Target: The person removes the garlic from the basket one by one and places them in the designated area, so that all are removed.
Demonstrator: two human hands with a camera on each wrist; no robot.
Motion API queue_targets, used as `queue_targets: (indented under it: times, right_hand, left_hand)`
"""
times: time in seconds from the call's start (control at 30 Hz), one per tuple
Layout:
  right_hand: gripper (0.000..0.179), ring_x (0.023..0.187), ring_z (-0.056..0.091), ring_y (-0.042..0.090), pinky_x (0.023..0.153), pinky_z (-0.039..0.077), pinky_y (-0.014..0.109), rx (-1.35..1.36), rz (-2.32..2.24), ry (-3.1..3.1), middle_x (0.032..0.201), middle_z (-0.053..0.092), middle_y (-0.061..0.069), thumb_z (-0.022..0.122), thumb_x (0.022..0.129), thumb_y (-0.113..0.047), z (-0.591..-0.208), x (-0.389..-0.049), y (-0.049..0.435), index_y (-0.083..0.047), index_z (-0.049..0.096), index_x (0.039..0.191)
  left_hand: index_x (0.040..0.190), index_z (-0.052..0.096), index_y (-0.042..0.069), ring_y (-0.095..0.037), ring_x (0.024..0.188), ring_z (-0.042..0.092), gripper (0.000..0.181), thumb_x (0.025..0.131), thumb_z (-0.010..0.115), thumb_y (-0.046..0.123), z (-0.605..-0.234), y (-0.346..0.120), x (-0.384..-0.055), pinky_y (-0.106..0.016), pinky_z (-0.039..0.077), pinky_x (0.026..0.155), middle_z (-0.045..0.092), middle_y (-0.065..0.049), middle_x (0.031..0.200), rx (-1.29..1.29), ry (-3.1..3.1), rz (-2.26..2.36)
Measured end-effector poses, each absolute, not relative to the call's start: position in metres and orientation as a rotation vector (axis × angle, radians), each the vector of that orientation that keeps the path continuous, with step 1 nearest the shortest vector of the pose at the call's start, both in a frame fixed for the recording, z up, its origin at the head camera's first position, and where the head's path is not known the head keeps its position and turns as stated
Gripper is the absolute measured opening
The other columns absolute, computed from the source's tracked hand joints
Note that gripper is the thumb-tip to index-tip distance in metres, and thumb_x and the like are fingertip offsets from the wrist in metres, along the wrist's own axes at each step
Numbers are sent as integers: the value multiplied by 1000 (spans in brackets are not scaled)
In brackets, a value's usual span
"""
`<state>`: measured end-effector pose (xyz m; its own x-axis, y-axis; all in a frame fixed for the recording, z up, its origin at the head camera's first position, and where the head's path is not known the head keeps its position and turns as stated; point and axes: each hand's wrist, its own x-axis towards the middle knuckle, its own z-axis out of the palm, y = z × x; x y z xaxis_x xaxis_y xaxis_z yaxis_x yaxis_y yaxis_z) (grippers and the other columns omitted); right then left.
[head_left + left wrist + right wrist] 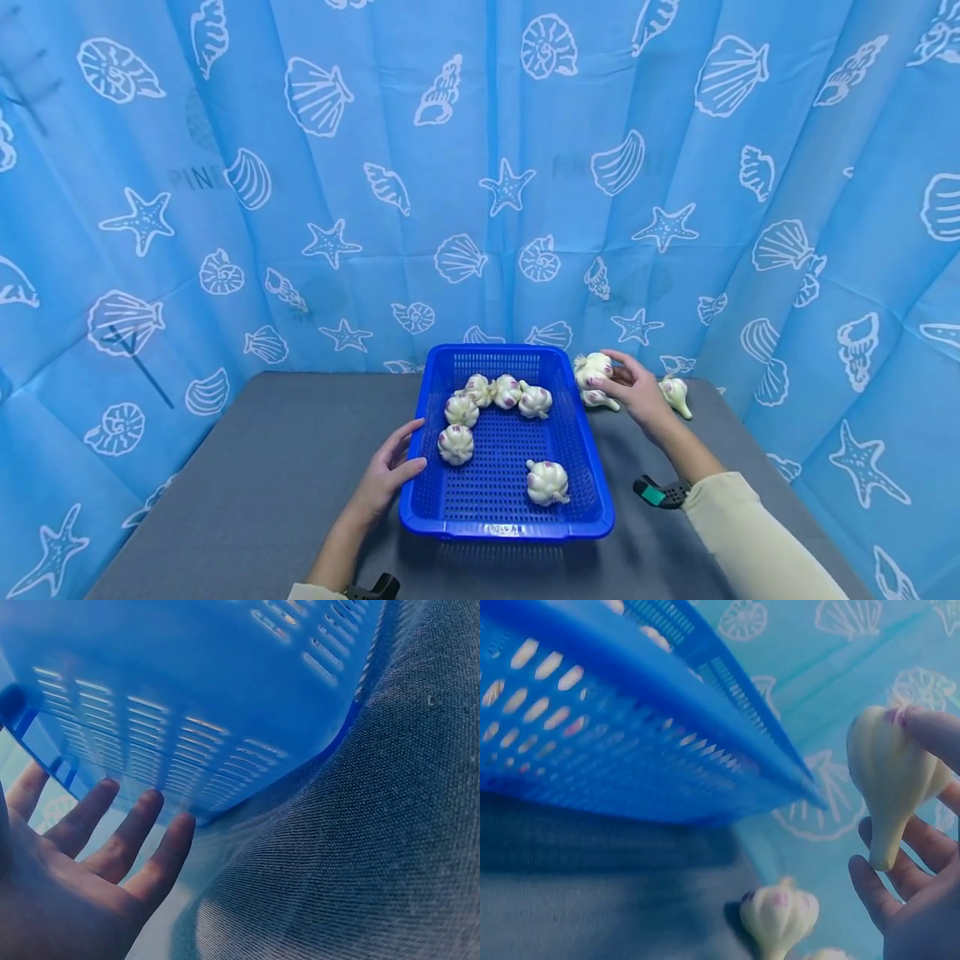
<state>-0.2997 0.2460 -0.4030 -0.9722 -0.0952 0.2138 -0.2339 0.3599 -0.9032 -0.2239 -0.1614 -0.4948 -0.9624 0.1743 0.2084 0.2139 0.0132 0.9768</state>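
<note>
A blue plastic basket (513,530) with slotted walls stands on the grey table, holding several white garlic bulbs (546,482) with purple marks. At its left rim is my left hand (390,467), fingers fairly straight against the outer wall in the left wrist view (97,877). My right hand (633,390) pinches a garlic bulb (593,367) between thumb and fingers, just outside the basket's right rim. In the right wrist view this bulb (885,780) hangs stem down, off the table. Beneath it lies another garlic bulb (600,400) on the table.
One more garlic bulb (677,396) lies right of my right hand, near the back edge of the grey table (300,467). A blue curtain (480,208) with white shell prints hangs behind and at both sides.
</note>
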Motion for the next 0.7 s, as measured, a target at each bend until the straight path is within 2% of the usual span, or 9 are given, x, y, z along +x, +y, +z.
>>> queue_targets:
  times: [0.17, 0.3, 0.47, 0.7]
  right_hand:
    - [66, 127, 43, 39, 84, 47, 32, 214, 1685, -2490, 140, 44, 30, 65, 95, -22, -415, -301, 257, -1, 33, 148]
    - [68, 127, 42, 39, 90, 48, 39, 161, 1705, -2498, 140, 43, 31, 66, 94, -22, -425, -302, 262, 1, 32, 148]
    - [68, 127, 43, 40, 98, 43, 49, 107, 1651, -2514, 142, 42, 30, 68, 93, -20, -440, -302, 266, 2, 34, 147]
    - [62, 117, 51, 39, 89, 49, 39, 62, 1582, -2525, 131, 51, 31, 69, 91, -14, -459, -303, 267, 6, 39, 143]
  left_hand:
    - [146, 44, 18, -44, 127, 46, 56, 93, 61, 19, -494, -161, -223, -58, 43, 96, 39, -23, 147, -421, -2224, -2137]
    - [146, 43, 19, -44, 127, 45, 55, 93, 60, 18, -494, -161, -223, -59, 42, 97, 39, -23, 147, -421, -2229, -2126]
    - [146, 43, 18, -44, 127, 46, 55, 93, 61, 17, -494, -161, -223, -58, 42, 97, 40, -23, 147, -423, -2220, -2130]
    - [146, 43, 17, -44, 127, 45, 55, 94, 60, 16, -493, -161, -223, -58, 41, 98, 39, -23, 146, -429, -2216, -2131]
